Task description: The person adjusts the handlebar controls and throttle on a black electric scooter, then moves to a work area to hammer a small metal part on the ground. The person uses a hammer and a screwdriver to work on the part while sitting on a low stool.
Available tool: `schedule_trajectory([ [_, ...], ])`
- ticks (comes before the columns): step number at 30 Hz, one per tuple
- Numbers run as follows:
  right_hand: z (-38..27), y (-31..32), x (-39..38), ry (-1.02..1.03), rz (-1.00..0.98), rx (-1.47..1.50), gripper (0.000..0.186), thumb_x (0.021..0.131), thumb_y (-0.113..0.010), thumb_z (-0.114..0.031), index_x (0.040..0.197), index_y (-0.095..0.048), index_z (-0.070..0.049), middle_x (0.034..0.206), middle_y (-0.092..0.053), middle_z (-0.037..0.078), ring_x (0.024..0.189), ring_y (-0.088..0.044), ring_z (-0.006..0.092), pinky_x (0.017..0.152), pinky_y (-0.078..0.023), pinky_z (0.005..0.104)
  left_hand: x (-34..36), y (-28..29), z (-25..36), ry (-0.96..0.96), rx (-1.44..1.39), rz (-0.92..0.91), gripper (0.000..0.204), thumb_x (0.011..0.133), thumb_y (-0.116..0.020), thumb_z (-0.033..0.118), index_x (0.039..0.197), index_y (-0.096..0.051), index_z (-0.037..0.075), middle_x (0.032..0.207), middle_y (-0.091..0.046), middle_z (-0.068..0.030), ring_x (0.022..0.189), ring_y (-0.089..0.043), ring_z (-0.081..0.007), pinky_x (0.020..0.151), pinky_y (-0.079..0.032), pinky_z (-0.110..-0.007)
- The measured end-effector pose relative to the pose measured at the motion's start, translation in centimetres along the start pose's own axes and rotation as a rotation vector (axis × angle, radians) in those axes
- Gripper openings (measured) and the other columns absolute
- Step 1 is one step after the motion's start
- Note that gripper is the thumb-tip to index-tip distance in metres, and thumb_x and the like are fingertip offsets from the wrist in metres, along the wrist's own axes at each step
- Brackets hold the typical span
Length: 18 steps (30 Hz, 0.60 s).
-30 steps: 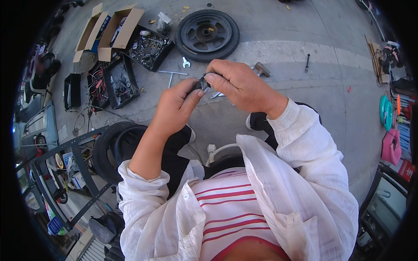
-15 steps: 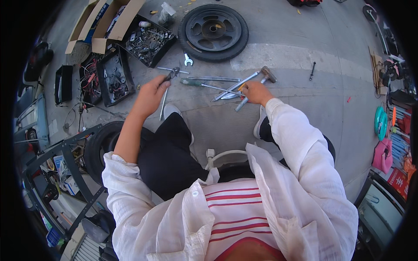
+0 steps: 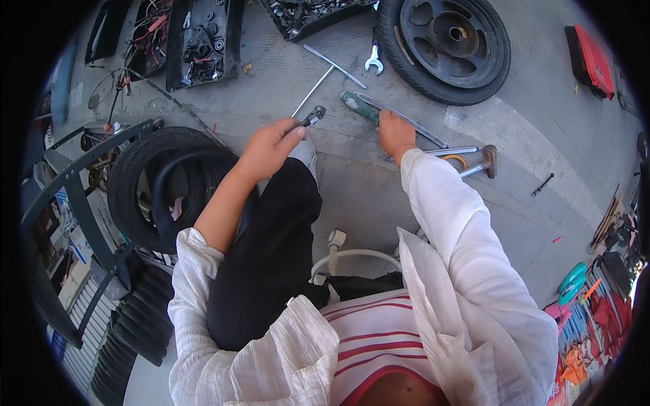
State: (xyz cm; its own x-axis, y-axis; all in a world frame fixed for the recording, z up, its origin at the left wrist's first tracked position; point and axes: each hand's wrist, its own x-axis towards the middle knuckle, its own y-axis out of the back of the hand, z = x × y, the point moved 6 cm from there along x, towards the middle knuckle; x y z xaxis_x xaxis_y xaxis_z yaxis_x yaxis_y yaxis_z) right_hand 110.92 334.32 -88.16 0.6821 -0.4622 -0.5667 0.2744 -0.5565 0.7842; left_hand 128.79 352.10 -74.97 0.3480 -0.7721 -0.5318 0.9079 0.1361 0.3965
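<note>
My left hand [image 3: 267, 150] is closed round the handle of a small adjustable wrench [image 3: 315, 116], its head sticking out past my thumb. To its right, my right hand [image 3: 397, 137] reaches down to the ground with fingers curled on a green-handled screwdriver [image 3: 360, 107]; the hand covers part of it. A flat metal bar [image 3: 426, 133] lies right behind that hand. Just beyond my left hand rests a silver T-handle wrench [image 3: 323, 80]. A hammer [image 3: 489, 162], a silver tool [image 3: 452, 151] and something yellow [image 3: 455, 160] lie right of my right hand.
A wheel with tyre [image 3: 447, 51] lies at the far right, an open-ended wrench [image 3: 374, 61] beside it. Black trays of parts [image 3: 233, 40] stand at the far left. Tyres [image 3: 128, 196] and a dark metal frame [image 3: 84, 203] are at my left. A red case [image 3: 590, 61] sits far right.
The view has turned left, so the ground things appear further right. My right hand has moved from near the hammer to the screwdriver's handle. My left hand still holds the adjustable wrench.
</note>
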Motion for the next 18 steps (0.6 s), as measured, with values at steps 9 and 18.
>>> schedule_trajectory([
  [9, -1.3, 16.2, -12.6, 0.119, 0.153, 0.476, 0.026, 0.087, -0.061, -0.016, 0.109, -0.058, -0.002, 0.092, -0.064, 0.018, 0.072, -0.061, 0.0329, 0.060, -0.047, 0.0399, -3.0, 1.7, 1.7, 0.072, -1.061, -0.095, 0.042, 0.101, -0.040, 0.041, 0.122, -0.051, 0.006, 0.059, -0.035, 0.0043, 0.044, -0.027, -0.0037, 0.040, -0.023, -0.019],
  [18, -4.8, 26.0, -35.4, 0.184, -0.390, 1.955, 0.050, 0.094, -0.053, -0.026, 0.136, -0.041, -0.002, 0.132, -0.050, 0.022, 0.107, -0.062, 0.0286, 0.074, -0.058, 0.0320, -12.6, 8.1, 14.4, -0.306, -1.182, 0.053, 0.039, 0.100, -0.047, 0.030, 0.136, -0.045, 0.015, 0.077, -0.052, 0.0013, 0.052, -0.037, -0.0040, 0.047, -0.032, -0.019],
])
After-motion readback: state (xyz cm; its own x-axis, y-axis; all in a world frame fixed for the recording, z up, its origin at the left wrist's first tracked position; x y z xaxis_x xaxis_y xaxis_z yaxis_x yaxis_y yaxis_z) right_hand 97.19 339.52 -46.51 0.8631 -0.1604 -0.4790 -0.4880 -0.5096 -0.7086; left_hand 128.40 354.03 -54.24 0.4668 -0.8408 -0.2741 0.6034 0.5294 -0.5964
